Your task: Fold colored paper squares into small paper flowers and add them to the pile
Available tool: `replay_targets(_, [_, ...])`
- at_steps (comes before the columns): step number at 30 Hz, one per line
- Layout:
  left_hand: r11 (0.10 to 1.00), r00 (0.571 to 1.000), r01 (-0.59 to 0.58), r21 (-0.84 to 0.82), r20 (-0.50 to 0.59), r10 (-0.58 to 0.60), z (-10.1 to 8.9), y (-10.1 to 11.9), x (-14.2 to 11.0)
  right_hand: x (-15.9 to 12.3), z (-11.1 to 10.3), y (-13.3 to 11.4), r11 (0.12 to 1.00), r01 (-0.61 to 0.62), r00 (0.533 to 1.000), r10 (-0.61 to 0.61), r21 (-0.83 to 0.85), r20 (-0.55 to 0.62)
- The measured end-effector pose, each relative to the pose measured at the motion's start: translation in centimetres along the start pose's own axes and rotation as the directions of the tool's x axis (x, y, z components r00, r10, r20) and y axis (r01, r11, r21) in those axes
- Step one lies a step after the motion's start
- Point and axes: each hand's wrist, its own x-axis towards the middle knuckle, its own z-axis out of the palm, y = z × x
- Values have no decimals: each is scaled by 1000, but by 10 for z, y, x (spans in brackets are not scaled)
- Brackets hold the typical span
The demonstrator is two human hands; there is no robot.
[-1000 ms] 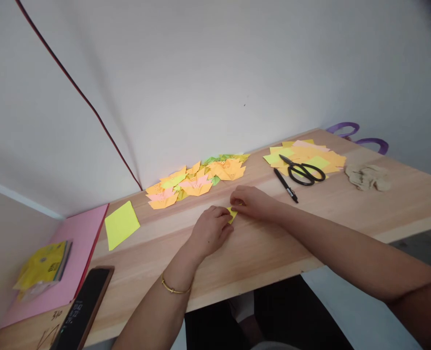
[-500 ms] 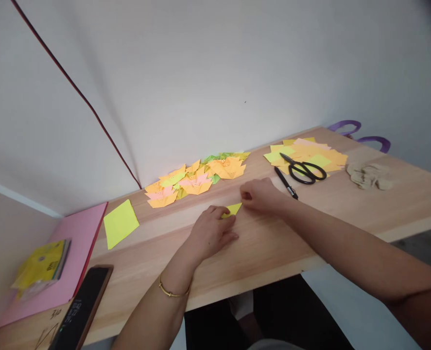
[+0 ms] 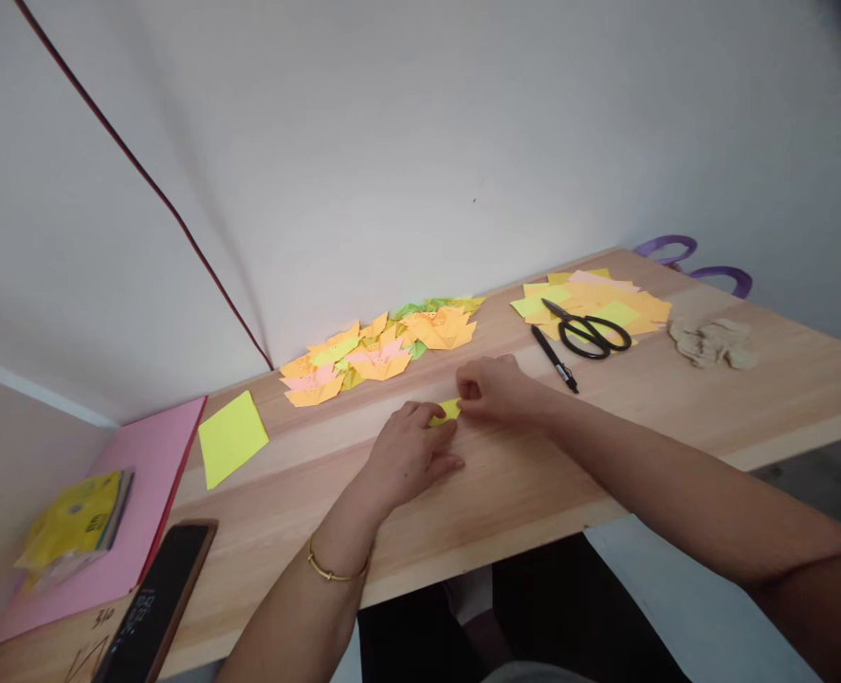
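A small folded piece of yellow paper (image 3: 446, 412) lies on the wooden table, partly covered by my fingers. My left hand (image 3: 414, 453) holds it down, with the index finger and thumb on either side of its left part. At its right end, the curled fingers of my right hand (image 3: 492, 389) pinch the corner. Just behind the hands, along the wall, lies a pile of folded paper pieces (image 3: 381, 359) in orange, pink, yellow and green; several carry small dots.
To the right are black-handled scissors (image 3: 591, 334) on loose coloured sheets (image 3: 644, 305), a black pen (image 3: 554, 359) and a crumpled beige cloth (image 3: 711, 343). Leftward lie yellow square sheets (image 3: 232, 440), a dark phone-like device (image 3: 156, 598), a pink board (image 3: 168, 455) and a yellow packet (image 3: 79, 517).
My right hand has moved slightly left and onto the paper's right corner, which was a visible point before and is now covered or folded in. My left hand stays put.
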Motion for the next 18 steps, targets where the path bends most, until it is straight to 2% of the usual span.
replay_targets(1, [1000, 1000, 2, -2, -4, -2, 0, 0, 0, 1, 0, -1, 1000, 13, 1000, -13, 4, 26])
replay_targets(3, [1000, 1000, 1, -8, -11, -1, 0, -1, 0, 2, 0, -1, 999, -37, 999, 38, -26, 26])
replay_targets(6, [1000, 1000, -7, -15, -6, 7, -1, -1, -1, 5, 0, 2, 991, -111, 991, 105, -73, -85])
replay_targets(8, [1000, 1000, -4, -13, -5, 4, -1, -1, -1, 5, 2, 3, 997, -53, 995, 48, -48, -91])
replay_targets(10, [1000, 1000, 2, -10, -6, -2, -2, 0, 0, 5, 3, 3, 999, 31, 999, -31, -6, -33])
replay_targets(12, [1000, 1000, 5, -11, -2, -5, -2, 0, 0, 5, 3, 3, 1000, 4, 1000, -5, -10, -3])
replay_targets(15, [1000, 1000, 7, -13, 8, -7, -2, 0, 0, 6, 1, 3, 994, -102, 992, 98, -44, -73])
replay_targets(18, [1000, 1000, 8, -9, 7, -8, -2, 1, 0, 5, 2, 2, 1000, -11, 998, 11, 5, -61])
